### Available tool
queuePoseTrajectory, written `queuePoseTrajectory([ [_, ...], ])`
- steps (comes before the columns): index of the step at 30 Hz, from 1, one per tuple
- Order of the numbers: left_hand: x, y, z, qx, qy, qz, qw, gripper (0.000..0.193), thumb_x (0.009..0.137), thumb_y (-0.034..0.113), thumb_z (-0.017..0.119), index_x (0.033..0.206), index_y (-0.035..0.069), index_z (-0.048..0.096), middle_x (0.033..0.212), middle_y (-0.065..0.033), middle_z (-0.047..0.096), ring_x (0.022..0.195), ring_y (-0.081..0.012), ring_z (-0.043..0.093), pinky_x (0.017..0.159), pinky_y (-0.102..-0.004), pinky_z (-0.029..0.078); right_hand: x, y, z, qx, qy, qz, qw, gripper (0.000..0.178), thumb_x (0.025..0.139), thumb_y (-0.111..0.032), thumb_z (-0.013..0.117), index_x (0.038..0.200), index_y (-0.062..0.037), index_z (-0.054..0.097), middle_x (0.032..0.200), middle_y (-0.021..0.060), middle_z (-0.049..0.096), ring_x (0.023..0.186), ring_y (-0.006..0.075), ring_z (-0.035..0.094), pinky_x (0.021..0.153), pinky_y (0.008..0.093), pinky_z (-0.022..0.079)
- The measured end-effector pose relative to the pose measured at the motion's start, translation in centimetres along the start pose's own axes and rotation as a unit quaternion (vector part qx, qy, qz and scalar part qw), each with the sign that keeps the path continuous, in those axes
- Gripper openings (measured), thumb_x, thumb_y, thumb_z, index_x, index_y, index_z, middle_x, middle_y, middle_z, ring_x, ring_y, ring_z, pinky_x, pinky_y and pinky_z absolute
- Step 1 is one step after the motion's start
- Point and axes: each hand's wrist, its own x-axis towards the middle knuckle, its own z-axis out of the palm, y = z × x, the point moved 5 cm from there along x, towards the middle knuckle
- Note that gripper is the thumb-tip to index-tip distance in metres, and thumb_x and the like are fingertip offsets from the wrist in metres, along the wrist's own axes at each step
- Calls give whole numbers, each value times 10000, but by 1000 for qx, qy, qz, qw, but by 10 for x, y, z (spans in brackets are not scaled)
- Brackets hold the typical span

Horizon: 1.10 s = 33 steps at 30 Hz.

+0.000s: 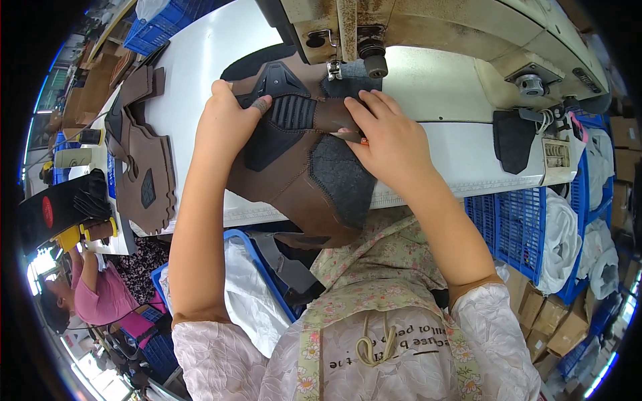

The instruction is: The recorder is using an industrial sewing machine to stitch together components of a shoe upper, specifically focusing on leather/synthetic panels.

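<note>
A brown leather piece point(269, 179) with black ribbed and textured patches, looking like a boot upper, lies on the white sewing table and droops over its front edge. My left hand point(231, 120) grips its left side, thumb on top beside the ribbed patch, with a grey wrap round the thumb; the other fingers are partly hidden. My right hand point(394, 137) rests on the piece's right side, fingers bent. Between its thumb and fingers sits a small metal blade point(346, 136) with an orange-red bit, its handle mostly hidden. Just beyond is the sewing machine's presser foot point(334, 69).
Overhead spans the sewing machine's arm point(455, 30). More brown cut pieces point(144, 180) lie at the table's left. A black piece point(513, 142) lies at the right, near a blue crate point(511, 224). Below the front edge is a blue-rimmed bin point(251, 250). Another person point(107, 294) sits at left.
</note>
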Motion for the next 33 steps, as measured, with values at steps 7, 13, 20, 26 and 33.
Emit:
queuePoseTrajectory([
  [7,5,4,9,-23,-15,2,1000,695,770,426,758,1148,-91,489,1061,-318,622,1029,-396,625,876,-393,485,-2,5,-8,5,13,10,1000,514,720,-248,753,1191,-109,602,1242,129,595,1191,284,538,834,373,540],
  [13,15,8,18,-59,-3,34,998,630,757,372,770,1083,-97,504,969,-283,657,909,-365,671,775,-376,531,-1,11,-9,-12,46,-7,999,526,680,-244,771,1160,-98,614,1185,139,621,1158,282,558,785,367,557],
  [20,20,4,23,-62,6,17,998,628,750,408,782,1059,-70,515,931,-254,654,863,-316,664,745,-359,518,4,13,-9,-10,59,-3,998,495,684,-240,770,1135,-101,621,1158,136,631,1132,278,576,777,372,558],
  [26,25,1,27,-64,17,20,998,596,755,413,788,1044,-41,531,904,-219,659,822,-268,657,722,-337,509,5,15,-9,0,59,3,998,495,676,-232,776,1131,-106,624,1169,129,631,1140,280,573,802,378,551],
  [33,26,2,29,-66,16,13,998,542,770,376,784,1039,-26,539,889,-186,666,796,-240,657,717,-324,512,5,16,-7,-6,57,4,998,520,673,-225,780,1155,-111,624,1200,119,629,1144,283,567,828,383,546],
])
